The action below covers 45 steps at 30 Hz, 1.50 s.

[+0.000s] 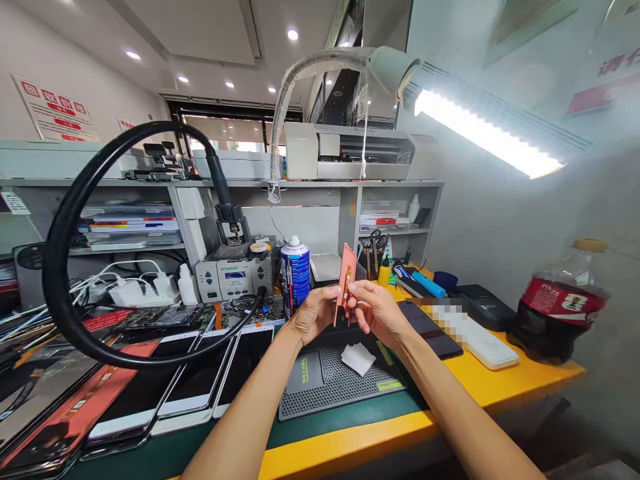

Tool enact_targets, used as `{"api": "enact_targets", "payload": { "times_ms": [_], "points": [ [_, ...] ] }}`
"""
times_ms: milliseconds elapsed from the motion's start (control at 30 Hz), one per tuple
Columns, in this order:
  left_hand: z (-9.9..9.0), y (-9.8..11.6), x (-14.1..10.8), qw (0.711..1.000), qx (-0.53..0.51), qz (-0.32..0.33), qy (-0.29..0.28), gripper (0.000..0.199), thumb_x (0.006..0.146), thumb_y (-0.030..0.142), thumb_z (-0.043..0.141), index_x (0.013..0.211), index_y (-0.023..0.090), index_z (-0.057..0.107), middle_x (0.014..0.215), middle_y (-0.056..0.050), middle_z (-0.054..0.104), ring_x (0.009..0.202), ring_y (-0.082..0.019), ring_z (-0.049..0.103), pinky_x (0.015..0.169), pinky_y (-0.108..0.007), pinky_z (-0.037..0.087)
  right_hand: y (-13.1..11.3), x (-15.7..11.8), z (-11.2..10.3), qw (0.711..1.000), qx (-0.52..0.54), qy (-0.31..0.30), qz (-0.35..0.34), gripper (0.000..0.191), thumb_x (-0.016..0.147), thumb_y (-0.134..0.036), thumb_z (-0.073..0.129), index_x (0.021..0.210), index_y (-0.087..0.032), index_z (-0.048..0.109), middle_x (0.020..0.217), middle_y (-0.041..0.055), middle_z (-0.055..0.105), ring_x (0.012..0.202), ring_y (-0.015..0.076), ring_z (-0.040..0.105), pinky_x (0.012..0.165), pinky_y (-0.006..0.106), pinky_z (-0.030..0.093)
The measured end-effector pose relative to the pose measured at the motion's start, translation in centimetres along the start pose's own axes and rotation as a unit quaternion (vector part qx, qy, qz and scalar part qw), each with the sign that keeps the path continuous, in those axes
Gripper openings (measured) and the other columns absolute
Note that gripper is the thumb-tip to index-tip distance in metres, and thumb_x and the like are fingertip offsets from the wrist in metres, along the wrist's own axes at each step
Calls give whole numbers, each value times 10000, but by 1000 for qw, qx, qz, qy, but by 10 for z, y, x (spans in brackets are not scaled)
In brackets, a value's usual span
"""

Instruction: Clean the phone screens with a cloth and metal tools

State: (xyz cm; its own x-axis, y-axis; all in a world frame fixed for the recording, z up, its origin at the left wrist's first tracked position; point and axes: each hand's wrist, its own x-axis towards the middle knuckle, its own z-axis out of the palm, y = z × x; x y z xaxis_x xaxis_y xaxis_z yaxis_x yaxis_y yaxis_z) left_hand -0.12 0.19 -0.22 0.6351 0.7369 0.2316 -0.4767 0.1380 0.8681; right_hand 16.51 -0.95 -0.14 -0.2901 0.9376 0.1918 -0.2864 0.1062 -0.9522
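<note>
Above a grey textured mat (325,393), my left hand (316,312) holds a thin pink panel (346,267) upright, its edge turned towards me. My right hand (373,308) is at the panel's right side, its fingers pinched at an orange-gold flex strip (347,283) that runs down the panel. A dark part shows near the panel's lower end. Beneath the hands a folded white cloth (358,359) lies on the mat.
Several phones with white frames (245,363) lie left of the mat. A blue spray can (295,273) and a soldering station (235,273) stand behind. To the right are a dark phone (433,330), a white power bank (485,343) and a cola bottle (560,307). A lit lamp (485,133) hangs above.
</note>
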Motion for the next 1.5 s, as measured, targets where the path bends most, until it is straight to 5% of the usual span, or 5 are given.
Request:
{"api": "enact_targets", "payload": {
  "times_ms": [433,700,1100,1267,1500],
  "points": [
    [1,1,-2,999,-3,-26,-21,353,914,349,586,1217,169,564,1223,-93,598,1026,-227,620,856,-441,536,0,-1,-1,999,-50,8,-4,252,966,-364,558,1052,-137,625,898,27,666,656,127,638,573,269,548],
    [0,4,1,999,-13,-20,47,355,916,359,581,1216,170,564,1215,-92,601,1016,-224,623,850,-437,538,-3,1,-18,980,-189,48,-29,243,969,-353,555,1071,-140,612,881,18,654,624,115,620,543,252,535],
    [0,11,1,994,-15,3,112,360,918,378,574,1210,168,566,1200,-91,608,1001,-219,627,840,-431,541,-28,-42,-30,872,-471,-116,60,255,748,-417,766,750,-170,699,660,-11,656,572,131,541,467,229,356],
    [2,16,1,995,14,10,102,355,919,378,572,1205,167,568,1190,-89,611,988,-215,630,830,-424,544,-9,-45,-29,822,-543,-138,105,238,877,-355,672,762,-148,654,710,-20,645,599,123,586,563,252,482],
    [7,40,-9,985,145,15,88,343,920,377,571,1189,163,575,1167,-86,620,968,-208,634,820,-415,546,-9,-44,-28,850,-488,-144,133,168,936,-293,612,980,-139,664,953,26,683,753,158,659,652,299,563]
  ]
}}
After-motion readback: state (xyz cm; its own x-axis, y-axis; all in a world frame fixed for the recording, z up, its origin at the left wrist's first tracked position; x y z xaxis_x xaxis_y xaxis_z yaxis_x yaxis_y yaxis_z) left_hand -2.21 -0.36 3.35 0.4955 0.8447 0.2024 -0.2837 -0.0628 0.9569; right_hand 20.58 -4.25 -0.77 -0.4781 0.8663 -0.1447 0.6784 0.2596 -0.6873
